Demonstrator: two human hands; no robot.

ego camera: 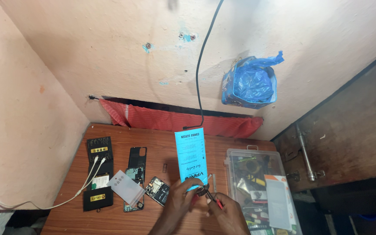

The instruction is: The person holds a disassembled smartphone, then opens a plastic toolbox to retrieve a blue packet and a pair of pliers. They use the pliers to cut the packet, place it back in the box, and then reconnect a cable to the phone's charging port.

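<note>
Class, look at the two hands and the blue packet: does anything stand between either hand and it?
Nothing visible does. The left hand already grips the lower end of the blue packet; the right hand sits just beside that end, holding a red-handled tool.

Wooden table (162, 150) with phone parts (136, 176)

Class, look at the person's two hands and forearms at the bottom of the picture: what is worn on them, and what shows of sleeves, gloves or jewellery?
Both are bare. The left hand and right hand wear no gloves, and no ring, watch or bracelet shows. The forearms run off the bottom edge with no sleeve or cuff in view.
</note>
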